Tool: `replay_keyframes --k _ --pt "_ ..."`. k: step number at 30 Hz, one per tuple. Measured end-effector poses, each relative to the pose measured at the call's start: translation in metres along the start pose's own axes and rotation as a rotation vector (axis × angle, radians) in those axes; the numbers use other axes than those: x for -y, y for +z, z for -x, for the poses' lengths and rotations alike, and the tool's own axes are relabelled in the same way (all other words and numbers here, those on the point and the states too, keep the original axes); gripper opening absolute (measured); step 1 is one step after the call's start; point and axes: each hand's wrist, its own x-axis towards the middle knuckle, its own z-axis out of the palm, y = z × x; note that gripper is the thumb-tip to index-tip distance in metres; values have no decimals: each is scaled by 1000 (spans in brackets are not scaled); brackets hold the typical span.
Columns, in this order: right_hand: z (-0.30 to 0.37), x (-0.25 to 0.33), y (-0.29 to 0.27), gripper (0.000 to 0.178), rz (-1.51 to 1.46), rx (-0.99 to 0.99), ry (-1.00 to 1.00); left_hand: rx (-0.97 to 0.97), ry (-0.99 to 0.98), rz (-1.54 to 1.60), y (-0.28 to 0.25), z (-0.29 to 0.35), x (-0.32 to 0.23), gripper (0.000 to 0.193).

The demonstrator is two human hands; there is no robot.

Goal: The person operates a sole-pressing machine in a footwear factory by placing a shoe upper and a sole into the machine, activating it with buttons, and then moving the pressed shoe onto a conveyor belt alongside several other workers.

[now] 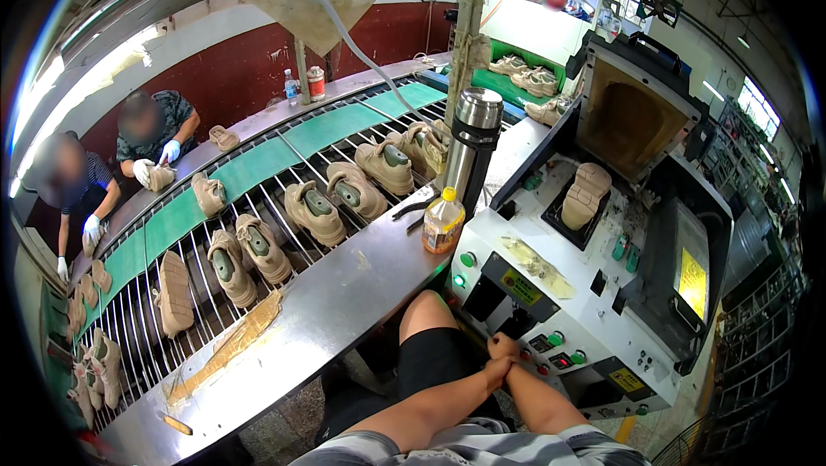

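Head view, left hand [496,371] fingers grasping right wrist, right hand [502,346] clenched, beside press machine [594,311]

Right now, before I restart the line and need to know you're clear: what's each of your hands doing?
Left hand: closed around the right wrist, holding no object.
Right hand: loosely closed, holding nothing, near the press machine's control panel.

open steel ledge [344,294], bottle [442,221] and flask [471,143] blocking conveyor [258,165], press [585,294] close ahead
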Motion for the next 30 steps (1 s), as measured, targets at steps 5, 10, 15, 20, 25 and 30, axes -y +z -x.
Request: replay_keyframes --k 5,10,15,20,25,30 --pt "0 10 -3 30 182 155 45 241 -32 263 -9 -60 34 46" --pt "-1 17 -1 30 208 270 38 441 -142 323 -15 -53 22 47" --pt "2 11 -8 29 107 160 4 216 -87 156 -1 11 -6 51" --pt "7 1 -10 28 -12 -66 4 71 -106 -30 7 43 -21 54" --pt "-24 -53 16 28 422 252 41 236 -149 141 26 2 11 42" --pt "-6 -29 19 27 378 359 -17 362 -251 276 -1 29 -18 37"
